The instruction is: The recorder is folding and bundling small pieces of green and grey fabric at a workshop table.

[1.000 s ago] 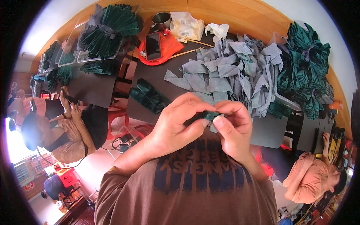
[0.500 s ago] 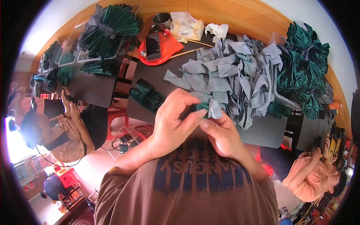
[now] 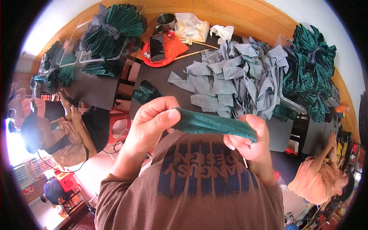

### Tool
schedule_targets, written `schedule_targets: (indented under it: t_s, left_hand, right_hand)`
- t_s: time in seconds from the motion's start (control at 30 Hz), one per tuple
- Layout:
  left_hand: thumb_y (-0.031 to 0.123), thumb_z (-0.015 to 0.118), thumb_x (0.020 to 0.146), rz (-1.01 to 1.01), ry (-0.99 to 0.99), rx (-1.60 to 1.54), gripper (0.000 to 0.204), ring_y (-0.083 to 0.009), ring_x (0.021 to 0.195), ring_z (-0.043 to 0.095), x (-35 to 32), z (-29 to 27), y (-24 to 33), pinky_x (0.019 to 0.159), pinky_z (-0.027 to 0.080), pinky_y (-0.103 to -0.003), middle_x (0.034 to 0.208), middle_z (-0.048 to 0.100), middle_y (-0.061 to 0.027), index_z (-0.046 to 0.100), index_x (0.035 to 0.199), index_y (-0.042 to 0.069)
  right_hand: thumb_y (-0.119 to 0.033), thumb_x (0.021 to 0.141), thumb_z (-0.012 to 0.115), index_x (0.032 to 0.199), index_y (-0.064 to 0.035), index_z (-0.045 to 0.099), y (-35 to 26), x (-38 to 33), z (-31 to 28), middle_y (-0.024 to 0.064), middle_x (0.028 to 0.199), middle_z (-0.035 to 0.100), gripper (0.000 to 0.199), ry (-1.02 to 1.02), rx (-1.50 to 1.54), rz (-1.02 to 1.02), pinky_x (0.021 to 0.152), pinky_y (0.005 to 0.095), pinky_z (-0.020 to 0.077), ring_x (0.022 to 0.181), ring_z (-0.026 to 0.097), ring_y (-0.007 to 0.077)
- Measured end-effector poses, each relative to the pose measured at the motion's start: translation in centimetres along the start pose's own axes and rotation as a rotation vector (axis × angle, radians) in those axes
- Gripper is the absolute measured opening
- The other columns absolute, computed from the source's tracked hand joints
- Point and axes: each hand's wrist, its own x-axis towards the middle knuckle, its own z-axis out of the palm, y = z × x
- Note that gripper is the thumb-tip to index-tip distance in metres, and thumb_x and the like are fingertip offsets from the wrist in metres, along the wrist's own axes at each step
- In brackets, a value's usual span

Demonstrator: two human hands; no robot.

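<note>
A dark green velvet strip, looking like a folded band or tube, is stretched between my hands above the near table edge. My left hand pinches its left end between thumb and fingers. Its right end is in the closed fingers of my right hand. A thin pale sliver shows just below my right hand; I cannot tell what it is. Beyond my left hand, green velvet rolls lie on the dark table. Past the strip spreads a heap of grey-blue fabric strips.
Clear bins hold bundled green velvet at left and right. Along the back are a metal mug, a tissue pack, and a phone on a red plastic bag. People sit at left and right.
My hands have moved apart, and the green velvet is now drawn out long between them. The grey tip seen earlier between my fingers no longer shows.
</note>
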Motion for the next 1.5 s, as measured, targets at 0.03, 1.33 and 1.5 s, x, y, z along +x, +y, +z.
schedule_targets:
  t_s: [0.03,1.33,1.5]
  left_hand:
    - [0.021,0.058,0.088,0.0,0.001,-0.001,0.018,-0.0017,0.066,0.042,0.0,-0.1,0.0,0.059,0.034,-0.016,0.074,0.047,0.0052,0.055,0.081,0.005]
    - [0.027,0.06,0.079,0.215,0.083,1.672,0.032,-0.0259,0.118,0.044,3.3,-13.7,-12.8,0.102,0.025,-0.047,0.115,0.055,-0.01,0.059,0.104,0.007]
    - [0.017,0.062,0.076,0.332,0.106,1.533,0.03,-0.0257,0.111,0.047,7.1,-10.8,-12.0,0.098,0.03,-0.047,0.112,0.054,-0.0095,0.059,0.103,0.006]
  right_hand:
    - [-0.036,0.089,0.046,0.063,-0.0063,0.05,0.1,-0.2,-0.6,0.002,0.049,0.043,0.04,-0.058,0.039,-0.037,0.048,0.0315,0.0371,0.041,0.039,0.0121]
    - [-0.02,0.087,0.058,0.107,0.0006,0.057,6.4,2.6,-7.8,0.0021,0.092,0.059,0.028,0.17,-1.052,0.269,0.074,0.0223,0.0429,0.083,0.052,0.0074]
    - [-0.02,0.088,0.057,0.107,-0.0006,0.057,7.2,0.2,-9.3,0.0017,0.094,0.059,0.027,0.338,-0.724,0.25,0.075,0.0218,0.0421,0.084,0.052,0.0076]
